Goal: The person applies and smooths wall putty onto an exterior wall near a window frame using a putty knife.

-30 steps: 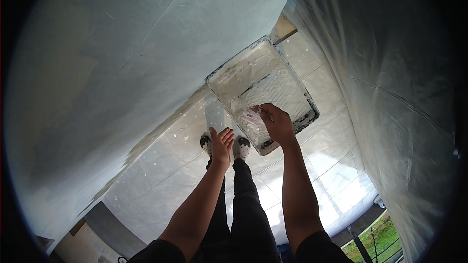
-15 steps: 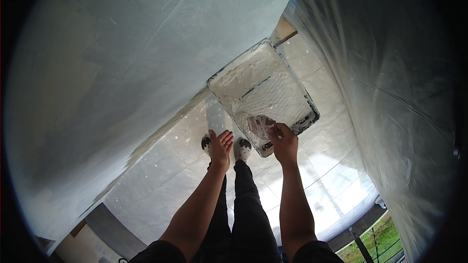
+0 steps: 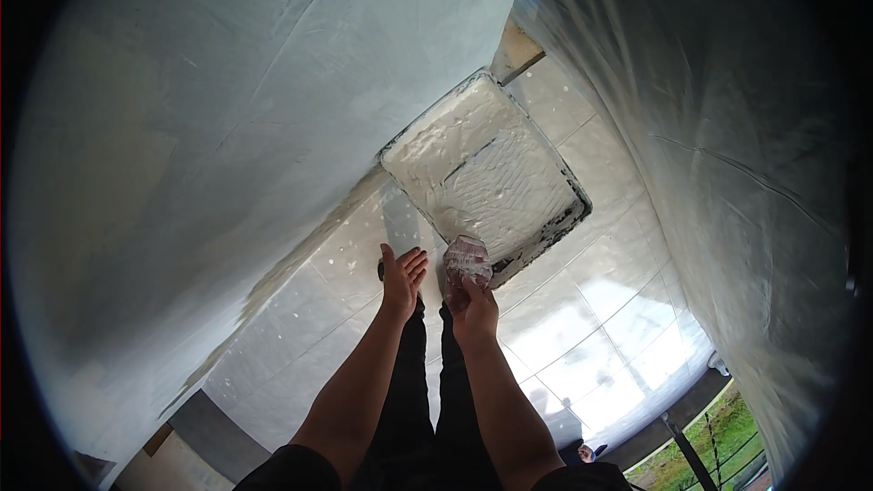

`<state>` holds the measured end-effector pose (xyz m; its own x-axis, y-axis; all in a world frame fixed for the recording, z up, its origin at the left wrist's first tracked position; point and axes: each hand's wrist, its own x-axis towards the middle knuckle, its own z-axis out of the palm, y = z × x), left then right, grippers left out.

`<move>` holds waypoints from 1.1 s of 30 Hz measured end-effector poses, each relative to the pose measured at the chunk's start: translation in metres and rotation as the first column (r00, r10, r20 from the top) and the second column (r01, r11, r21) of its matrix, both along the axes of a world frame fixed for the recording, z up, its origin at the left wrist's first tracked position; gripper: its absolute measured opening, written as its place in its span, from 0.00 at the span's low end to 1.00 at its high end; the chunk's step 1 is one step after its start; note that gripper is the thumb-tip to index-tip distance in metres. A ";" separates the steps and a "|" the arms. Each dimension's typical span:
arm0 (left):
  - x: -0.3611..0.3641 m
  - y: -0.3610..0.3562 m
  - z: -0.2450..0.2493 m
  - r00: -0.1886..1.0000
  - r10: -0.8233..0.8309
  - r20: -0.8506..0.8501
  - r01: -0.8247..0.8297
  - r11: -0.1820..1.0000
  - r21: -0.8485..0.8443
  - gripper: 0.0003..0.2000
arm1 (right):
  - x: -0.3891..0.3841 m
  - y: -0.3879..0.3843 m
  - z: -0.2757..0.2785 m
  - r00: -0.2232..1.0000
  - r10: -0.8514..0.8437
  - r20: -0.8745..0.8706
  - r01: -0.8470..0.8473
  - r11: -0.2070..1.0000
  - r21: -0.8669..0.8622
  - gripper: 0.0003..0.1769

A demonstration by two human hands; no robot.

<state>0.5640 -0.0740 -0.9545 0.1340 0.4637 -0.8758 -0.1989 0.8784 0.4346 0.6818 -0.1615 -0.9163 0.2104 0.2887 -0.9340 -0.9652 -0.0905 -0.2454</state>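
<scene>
My right hand (image 3: 474,307) pinches a flat, reddish-brown, rounded piece (image 3: 467,259) smeared with white paste; its exact kind does not show. The piece overlaps the near corner of a large rectangular tray (image 3: 572,184) in this view. Thick white paste (image 3: 509,168), ridged with strokes, covers most of the tray's inside, and its dark rim is crusted with dried bits. To the left, my left hand (image 3: 403,279) is held out with its palm facing right and fingers stretched, holding nothing.
A pale smooth wall (image 3: 273,82) rises on the left. Translucent plastic sheeting (image 3: 718,182) hangs on the right. Underneath is a tiled floor (image 3: 346,309) with white splatters. A wooden piece (image 3: 516,52) lies beyond the tray. Grass and a dark railing (image 3: 691,464) show at lower right.
My right hand has moved left and toward me with the reddish-brown piece, from over the tray's near part to its near corner. My left hand stays outstretched.
</scene>
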 end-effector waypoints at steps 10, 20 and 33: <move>-0.014 0.012 -0.001 0.998 -0.050 -0.036 0.052 0.997 0.065 0.56 | 0.011 -0.037 0.033 0.911 0.287 0.296 -0.255 0.956 -0.143 0.09; 0.012 0.006 0.006 0.997 -0.065 0.033 0.063 0.997 0.053 0.56 | 0.116 0.023 0.030 -0.116 0.734 0.670 -0.626 0.470 -0.623 0.11; 0.024 -0.006 0.010 0.995 0.003 0.103 -0.003 1.000 -0.002 0.55 | 0.096 0.061 0.007 -0.247 0.586 0.772 -0.687 0.456 -0.566 0.09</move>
<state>0.5875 -0.0796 -0.9445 0.2225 0.4627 -0.8581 -0.2451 0.8785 0.4101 0.7776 -0.1002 -0.9097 0.3880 0.8805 -0.2723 0.4681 -0.4427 -0.7648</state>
